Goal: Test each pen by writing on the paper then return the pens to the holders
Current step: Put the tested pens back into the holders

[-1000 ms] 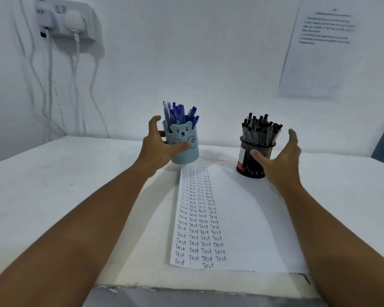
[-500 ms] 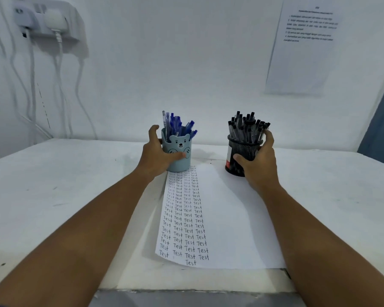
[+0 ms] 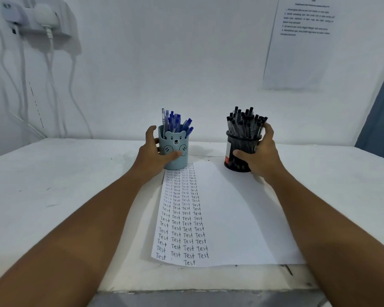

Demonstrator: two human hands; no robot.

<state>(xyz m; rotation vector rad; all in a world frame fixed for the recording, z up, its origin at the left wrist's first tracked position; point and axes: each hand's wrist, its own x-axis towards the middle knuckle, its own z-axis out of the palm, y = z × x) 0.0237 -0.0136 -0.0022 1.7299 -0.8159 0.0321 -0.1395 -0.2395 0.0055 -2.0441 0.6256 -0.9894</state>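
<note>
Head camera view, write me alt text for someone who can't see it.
A person's left hand grips a blue bear-faced holder of blue pens while the right hand grips a black mesh holder of black pens, with a paper covered in handwritten "Test" between their forearms.

We see a smooth matt plastic bear holder (image 3: 175,151), a black wire-mesh metal holder (image 3: 242,149), white matt paper (image 3: 231,218), and a scuffed, matt white-painted desk (image 3: 53,196).

Office-type workspace: plain white desk (image 3: 53,196), bare white wall behind gripped pen holders; printed notice (image 3: 297,45) up right of hands, socket with chargers (image 3: 38,18) and cables up left.
</note>
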